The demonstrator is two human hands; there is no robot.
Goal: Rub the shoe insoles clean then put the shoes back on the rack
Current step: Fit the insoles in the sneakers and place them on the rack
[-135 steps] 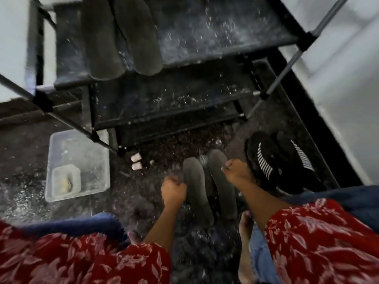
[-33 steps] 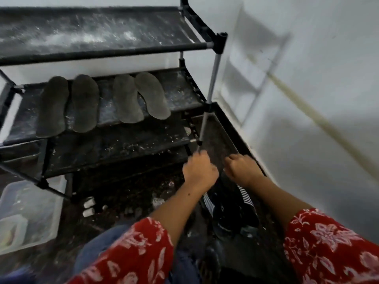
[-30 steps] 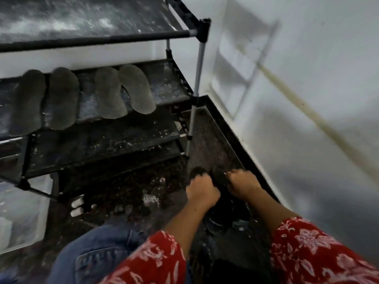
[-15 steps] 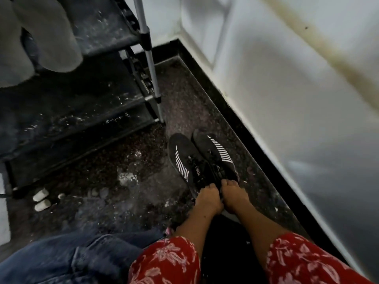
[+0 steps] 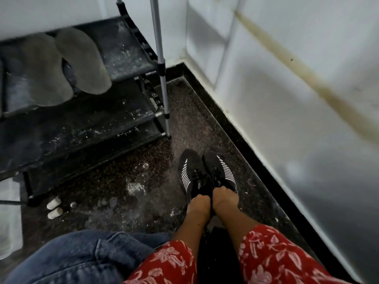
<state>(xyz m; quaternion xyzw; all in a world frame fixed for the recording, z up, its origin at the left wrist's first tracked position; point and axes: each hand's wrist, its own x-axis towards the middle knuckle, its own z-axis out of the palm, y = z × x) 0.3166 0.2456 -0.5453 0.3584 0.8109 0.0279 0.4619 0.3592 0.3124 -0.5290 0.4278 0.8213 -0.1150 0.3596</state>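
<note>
Gripping 2 black shoes (image 5: 207,173) at heels, left hand (image 5: 199,203), right hand (image 5: 224,198), on floor (image 5: 123,181).

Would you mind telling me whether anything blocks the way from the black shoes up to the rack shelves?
Nothing visible does. The shoes, gripped by left hand and right hand, have bare floor before the rack.

Both arms stretched forward and down, forearms bare below red floral sleeves (image 5: 272,257), nearly parallel and close together; left hand (image 5: 198,203) knuckles-up, fingers curled downward and out of sight; right hand (image 5: 224,198) just beside it, almost touching, fingers likewise curled under; wrists straight, in line with the forearms.
</note>
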